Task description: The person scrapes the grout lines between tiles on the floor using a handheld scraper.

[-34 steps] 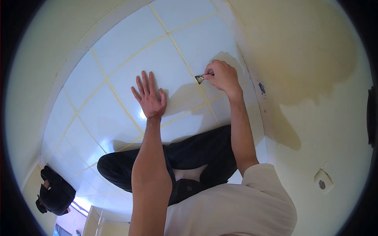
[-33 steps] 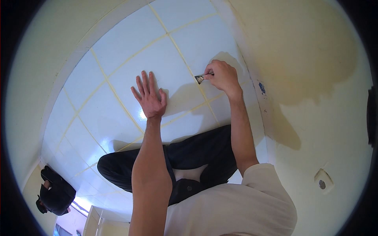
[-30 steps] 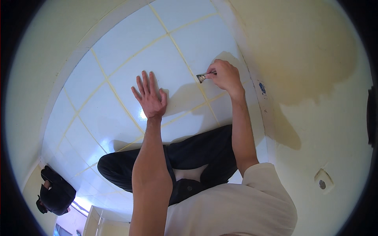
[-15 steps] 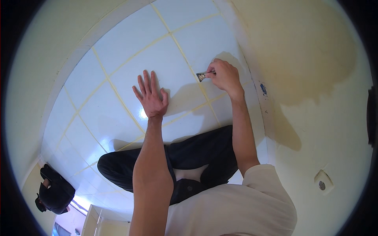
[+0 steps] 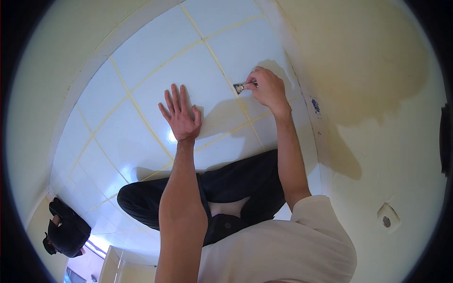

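My right hand [image 5: 267, 89] pinches a small scraper [image 5: 239, 88] with a flat, widening blade that looks smeared with pale residue. The blade's edge lies at a yellow grout line [image 5: 218, 61] between white floor tiles. Part of its handle is hidden in my fingers. Flat on a tile [image 5: 163, 70] to the left rests my left hand [image 5: 183, 118], its fingers spread and nothing in it. Below both hands are my bent legs in dark trousers [image 5: 240, 174].
A wall [image 5: 377, 141] with a brownish stain rises on the right, with a recessed fitting [image 5: 387, 219] low on it. Another wall [image 5: 52, 89] curves along the left. A person in dark clothes [image 5: 68, 231] is at the far lower left, near a doorway [image 5: 87, 264].
My right hand and the scraper have shifted slightly up and left along the grout line. My left hand stays where it was.
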The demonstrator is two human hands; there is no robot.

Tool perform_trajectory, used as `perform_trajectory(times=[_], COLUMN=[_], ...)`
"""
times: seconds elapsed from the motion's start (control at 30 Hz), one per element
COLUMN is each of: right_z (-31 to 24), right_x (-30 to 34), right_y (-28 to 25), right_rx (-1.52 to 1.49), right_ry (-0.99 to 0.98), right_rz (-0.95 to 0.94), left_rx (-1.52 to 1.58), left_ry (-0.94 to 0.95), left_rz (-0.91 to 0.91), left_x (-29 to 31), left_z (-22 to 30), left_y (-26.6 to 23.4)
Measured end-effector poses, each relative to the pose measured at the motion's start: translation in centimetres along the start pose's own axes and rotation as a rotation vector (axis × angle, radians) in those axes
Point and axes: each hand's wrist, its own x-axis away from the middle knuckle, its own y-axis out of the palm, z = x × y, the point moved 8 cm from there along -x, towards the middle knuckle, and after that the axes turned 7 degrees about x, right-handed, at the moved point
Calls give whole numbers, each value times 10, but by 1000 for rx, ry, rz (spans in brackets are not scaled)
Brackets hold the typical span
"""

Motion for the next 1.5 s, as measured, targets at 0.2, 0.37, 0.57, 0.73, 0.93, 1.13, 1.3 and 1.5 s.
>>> perform_trajectory(times=[0.2,0.37,0.57,0.73,0.93,1.13,1.3,1.5], right_z=[-9,-8,-11,-11,-13,-17,-13,-9], right_x=[-1,0,0,0,3,-5,-4,-7], right_y=[5,-3,-1,-1,2,4,6,11], right_rx=[-9,8,9,5,21,52,3,-10], right_ry=[-55,-56,-81,-82,-109,-161,-173,-169], right_rz=[-6,35,6,15,-55,-15,-24,-9], left_rx=[0,-3,11,8,26,164,668,1680], left_ry=[-4,2,-1,-8,9,15,-153,570], left_rz=[6,10,-2,-10,21,32,-263,-1900], left_x=[0,0,0,0,2,1,-2,156], left_z=[-1,1,0,-1,1,-1,-1,245], left_y=[1,0,-1,1,-1,-11,-25,-201])
